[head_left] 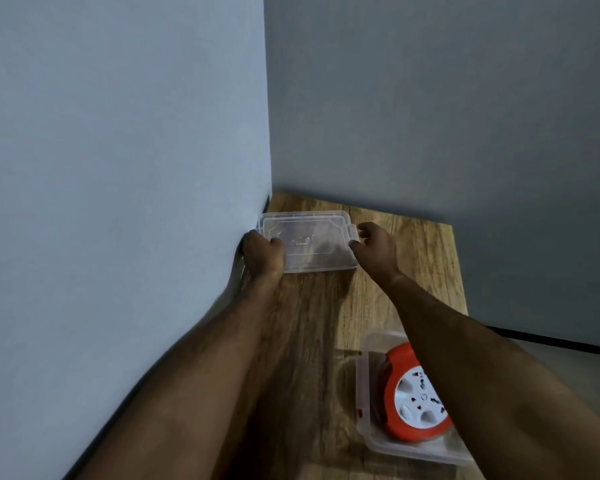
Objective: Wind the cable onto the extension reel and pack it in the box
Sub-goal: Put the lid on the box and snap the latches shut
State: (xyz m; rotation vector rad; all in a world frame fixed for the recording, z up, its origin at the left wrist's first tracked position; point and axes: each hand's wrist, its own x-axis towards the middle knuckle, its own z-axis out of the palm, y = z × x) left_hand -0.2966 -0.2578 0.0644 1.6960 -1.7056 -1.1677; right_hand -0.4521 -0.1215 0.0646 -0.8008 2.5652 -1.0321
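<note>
A clear plastic lid [309, 240] lies flat at the far left of the wooden table, close to the wall corner. My left hand [262, 252] is closed on its left edge, thumb on top. My right hand [374, 245] touches the lid's right tab with fingertips, fingers spread and curled. Near the front right, the orange and white extension reel [414, 400] sits tilted inside a clear plastic box [371, 434], partly hidden behind my right forearm. No loose cable is visible.
The wooden table [309, 341] stands in a corner, with a grey wall along its left side and another behind it. Its right edge drops off to a pale floor with a dark skirting line [551, 341].
</note>
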